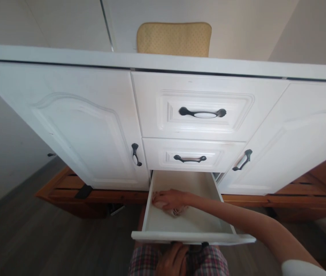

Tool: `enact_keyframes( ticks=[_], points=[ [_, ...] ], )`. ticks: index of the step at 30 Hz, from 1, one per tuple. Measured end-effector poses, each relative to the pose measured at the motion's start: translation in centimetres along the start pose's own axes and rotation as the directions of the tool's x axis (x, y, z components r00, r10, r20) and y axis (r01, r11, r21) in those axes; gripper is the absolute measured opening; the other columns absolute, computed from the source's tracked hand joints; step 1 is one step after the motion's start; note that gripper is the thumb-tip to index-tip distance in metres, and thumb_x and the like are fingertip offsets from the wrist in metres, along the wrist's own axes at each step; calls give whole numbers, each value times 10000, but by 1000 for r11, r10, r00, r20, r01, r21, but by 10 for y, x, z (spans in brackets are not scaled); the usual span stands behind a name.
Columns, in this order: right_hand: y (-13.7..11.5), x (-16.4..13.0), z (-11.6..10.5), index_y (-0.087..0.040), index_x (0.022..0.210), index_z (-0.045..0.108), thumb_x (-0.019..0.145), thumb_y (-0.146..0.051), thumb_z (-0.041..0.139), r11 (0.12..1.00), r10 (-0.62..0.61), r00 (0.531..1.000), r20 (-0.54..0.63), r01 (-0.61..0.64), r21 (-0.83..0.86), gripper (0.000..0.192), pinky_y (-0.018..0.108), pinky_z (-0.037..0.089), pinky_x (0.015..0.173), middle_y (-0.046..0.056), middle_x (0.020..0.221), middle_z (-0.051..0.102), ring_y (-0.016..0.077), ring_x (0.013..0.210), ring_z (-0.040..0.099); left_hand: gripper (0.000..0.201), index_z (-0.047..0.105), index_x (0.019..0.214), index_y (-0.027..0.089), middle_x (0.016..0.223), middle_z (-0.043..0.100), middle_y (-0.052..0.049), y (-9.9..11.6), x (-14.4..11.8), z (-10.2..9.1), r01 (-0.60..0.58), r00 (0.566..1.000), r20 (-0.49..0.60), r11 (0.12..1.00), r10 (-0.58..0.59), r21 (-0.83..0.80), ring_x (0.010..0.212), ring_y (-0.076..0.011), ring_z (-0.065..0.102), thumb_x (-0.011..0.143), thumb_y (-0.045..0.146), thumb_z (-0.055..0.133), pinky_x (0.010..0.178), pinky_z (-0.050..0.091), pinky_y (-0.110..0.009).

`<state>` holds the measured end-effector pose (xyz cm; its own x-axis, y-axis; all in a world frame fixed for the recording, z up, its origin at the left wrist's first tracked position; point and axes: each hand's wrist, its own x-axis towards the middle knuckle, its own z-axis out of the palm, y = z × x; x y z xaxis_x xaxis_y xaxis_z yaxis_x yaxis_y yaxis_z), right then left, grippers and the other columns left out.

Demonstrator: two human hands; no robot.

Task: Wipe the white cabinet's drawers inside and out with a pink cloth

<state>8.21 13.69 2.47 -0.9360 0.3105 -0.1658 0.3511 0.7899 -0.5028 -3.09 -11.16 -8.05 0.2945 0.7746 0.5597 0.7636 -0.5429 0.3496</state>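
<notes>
My right hand (170, 199) reaches into the pulled-out bottom drawer (195, 238) from the right. Its fingers are closed over a crumpled, pale pinkish-beige cloth (178, 211), pressed to the drawer's floor near the left wall. Part of the cloth sticks out below the palm. At the outer side of the drawer front, my left hand (172, 261) is curled around the dark drawer handle (205, 244), of which only one end shows clearly. No other object is visible in the drawer.
Above the drawer are two shut drawers (191, 130) with black-and-white handles. Shut cabinet doors (88, 134) flank them. A yellow padded chair back (174, 38) rises behind the white top. The cabinet stands on a slatted wooden base (117, 196). My knees in plaid cloth (145, 260) are below the drawer.
</notes>
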Motion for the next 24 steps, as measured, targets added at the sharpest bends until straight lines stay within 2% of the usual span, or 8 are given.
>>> enact_keyframes(
  ticks=[2,4,9,12,17,21,24],
  points=[
    [-15,-6,19,-332,1589,531,1007,-370,660,992,-115,990,82,110,62,597,382,536,1035,87,1612,573,285,1309,658,435,743,1312,297,1168,841,-48,-5,-3,-3,-70,998,6,997,70,31,992,-177,821,1063,169,410,887,669,-259],
    [-28,-13,28,-377,1622,492,1014,-355,633,985,-159,975,158,147,85,624,365,540,967,77,1599,582,282,1283,667,458,724,1376,294,1216,832,-49,-6,-4,-8,-94,995,37,994,92,48,1039,-178,814,1062,169,414,907,662,-260],
    [-41,-38,15,-449,1612,526,1031,-370,602,996,-27,967,255,4,87,592,319,508,841,76,1438,645,226,990,700,526,723,1397,310,1227,828,-38,1,-4,-11,-22,999,30,997,20,78,1066,-183,798,1009,106,434,927,646,-278],
    [-38,-61,10,-454,1587,567,1021,-383,610,996,42,971,235,-59,62,572,322,482,814,83,1383,645,208,896,662,501,735,1372,288,1216,824,-53,4,-5,-7,-7,1000,22,998,6,59,1072,-188,790,1013,105,438,949,640,-294],
    [-30,-96,11,-460,1596,550,1085,-446,507,992,103,970,218,-118,54,514,344,470,875,91,1355,626,211,918,624,448,723,1373,264,1230,810,-70,4,-10,-3,12,999,49,1000,-14,26,1106,-192,783,1032,122,470,975,638,-300],
    [-21,-109,13,-418,1625,527,1068,-349,536,988,142,965,219,-151,22,562,334,464,880,109,1386,599,191,897,599,434,717,1378,259,1254,801,-76,4,-13,-2,28,997,70,1000,-29,10,1147,-193,775,1033,121,492,1004,635,-298],
    [-9,-110,16,-445,1598,561,1047,-297,570,989,149,977,152,-151,0,570,326,459,850,88,1338,625,168,817,564,423,711,1383,254,1274,795,-79,5,-14,-2,44,996,75,999,-44,1,1160,-192,772,1044,125,494,1010,635,-301]
  ],
)
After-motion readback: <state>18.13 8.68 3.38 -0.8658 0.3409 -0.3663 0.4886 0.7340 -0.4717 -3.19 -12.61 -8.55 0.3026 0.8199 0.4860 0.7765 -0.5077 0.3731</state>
